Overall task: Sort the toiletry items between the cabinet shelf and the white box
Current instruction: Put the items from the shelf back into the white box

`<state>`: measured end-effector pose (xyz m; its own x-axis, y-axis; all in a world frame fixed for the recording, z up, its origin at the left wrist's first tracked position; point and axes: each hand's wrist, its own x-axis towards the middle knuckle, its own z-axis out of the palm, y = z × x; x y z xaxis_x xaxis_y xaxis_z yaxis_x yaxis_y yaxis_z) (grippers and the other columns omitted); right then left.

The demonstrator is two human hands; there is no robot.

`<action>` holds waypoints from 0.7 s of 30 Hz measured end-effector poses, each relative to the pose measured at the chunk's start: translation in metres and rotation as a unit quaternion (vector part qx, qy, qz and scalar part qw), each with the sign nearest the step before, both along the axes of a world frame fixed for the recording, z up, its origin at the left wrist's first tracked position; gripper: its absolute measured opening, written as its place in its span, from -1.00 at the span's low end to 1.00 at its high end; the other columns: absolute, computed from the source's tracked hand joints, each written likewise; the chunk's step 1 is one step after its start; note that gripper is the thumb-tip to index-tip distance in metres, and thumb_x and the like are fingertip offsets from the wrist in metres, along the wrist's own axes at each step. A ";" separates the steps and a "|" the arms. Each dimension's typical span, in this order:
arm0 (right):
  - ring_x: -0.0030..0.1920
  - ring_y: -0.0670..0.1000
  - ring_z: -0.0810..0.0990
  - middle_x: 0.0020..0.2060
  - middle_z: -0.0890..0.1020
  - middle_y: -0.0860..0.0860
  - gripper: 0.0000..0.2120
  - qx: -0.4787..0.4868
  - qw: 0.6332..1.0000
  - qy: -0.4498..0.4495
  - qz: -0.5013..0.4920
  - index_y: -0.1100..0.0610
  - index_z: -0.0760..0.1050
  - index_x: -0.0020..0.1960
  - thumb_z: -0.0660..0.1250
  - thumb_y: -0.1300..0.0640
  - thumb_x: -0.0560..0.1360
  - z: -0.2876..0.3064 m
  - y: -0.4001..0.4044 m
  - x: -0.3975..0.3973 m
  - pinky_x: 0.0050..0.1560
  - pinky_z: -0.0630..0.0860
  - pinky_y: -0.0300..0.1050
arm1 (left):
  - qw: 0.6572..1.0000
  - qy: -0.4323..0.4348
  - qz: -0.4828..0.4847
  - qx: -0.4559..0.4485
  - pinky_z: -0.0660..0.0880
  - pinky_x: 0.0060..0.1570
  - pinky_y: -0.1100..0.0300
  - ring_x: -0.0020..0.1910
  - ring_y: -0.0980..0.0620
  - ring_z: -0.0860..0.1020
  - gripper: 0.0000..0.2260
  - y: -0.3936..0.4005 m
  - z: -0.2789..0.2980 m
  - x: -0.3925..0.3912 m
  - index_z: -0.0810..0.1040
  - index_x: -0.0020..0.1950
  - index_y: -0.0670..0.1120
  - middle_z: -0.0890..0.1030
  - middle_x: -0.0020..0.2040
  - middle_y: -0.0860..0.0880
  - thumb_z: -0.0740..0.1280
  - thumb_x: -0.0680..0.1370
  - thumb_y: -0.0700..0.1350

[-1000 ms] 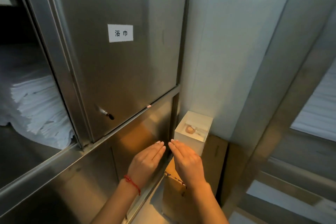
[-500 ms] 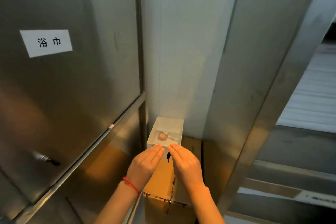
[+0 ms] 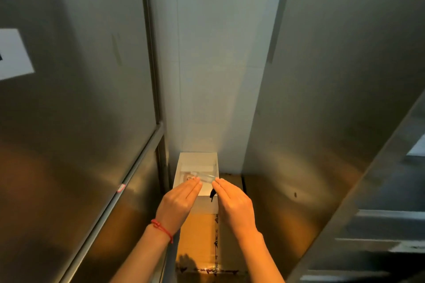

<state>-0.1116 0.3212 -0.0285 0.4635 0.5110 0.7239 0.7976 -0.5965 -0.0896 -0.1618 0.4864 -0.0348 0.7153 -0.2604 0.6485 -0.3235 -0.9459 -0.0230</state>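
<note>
The white box sits at about six o'clock in the view, low and centred, on top of a cardboard carton wedged between two steel cabinets. Inside it lie a few clear-wrapped toiletry packets; the glare and the wrap make them hard to tell apart, though one looks pinkish at the left. The box's long axis runs from six toward twelve o'clock, away from the person, with its near wall facing the hands.

The left hand comes in from seven o'clock and the right hand from five o'clock, both flat, fingers straight and together, holding nothing. Their fingertips meet the box's near rim, left at the left corner, right at the right corner, so the packets lie just beyond the fingertips toward twelve o'clock. Neither hand is clearly nearer; the pair are almost level. A small dark tag hangs on the box's front wall between them. Reaching in would, I judge, mean tipping the fingers down over the rim.

A red cord circles the left wrist. At nine o'clock stands a steel door bearing a white label; at three o'clock a second steel panel; at twelve o'clock a pale wall.
</note>
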 end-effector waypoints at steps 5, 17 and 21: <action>-0.13 0.01 0.70 -0.14 0.71 0.08 -0.53 -0.007 1.000 0.004 -0.010 0.21 0.68 -0.06 0.67 0.26 0.04 0.001 0.018 0.021 -0.13 0.60 -0.15 | 1.000 -0.008 -0.014 -0.014 0.62 -0.12 0.11 -0.09 -0.04 0.68 -0.45 0.015 -0.005 0.026 0.67 -0.02 -0.25 0.68 -0.06 -0.18 0.63 0.00 -0.38; -0.12 0.02 0.70 -0.11 0.71 0.10 -0.48 -0.016 0.999 0.039 0.005 0.21 0.68 -0.04 0.67 0.31 0.01 -0.010 0.052 0.115 -0.15 0.64 -0.11 | 0.999 0.021 0.013 -0.024 0.62 -0.19 0.14 -0.13 -0.02 0.68 -0.43 0.043 -0.010 0.103 0.69 -0.07 -0.22 0.69 -0.10 -0.15 0.67 -0.06 -0.27; -0.12 0.02 0.70 -0.12 0.71 0.10 -0.51 -0.021 0.998 0.049 0.016 0.21 0.69 -0.05 0.66 0.32 0.03 -0.016 0.063 0.144 -0.13 0.62 -0.12 | 0.999 0.035 0.028 -0.019 0.62 -0.18 0.15 -0.14 -0.02 0.68 -0.41 0.053 -0.014 0.127 0.69 -0.07 -0.22 0.69 -0.10 -0.14 0.68 -0.08 -0.23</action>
<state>0.0324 0.3845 -0.0448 0.5136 0.5549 0.6544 0.8048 -0.5759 -0.1433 -0.0348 0.5394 -0.0485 0.7719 -0.1941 0.6053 -0.2691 -0.9625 0.0346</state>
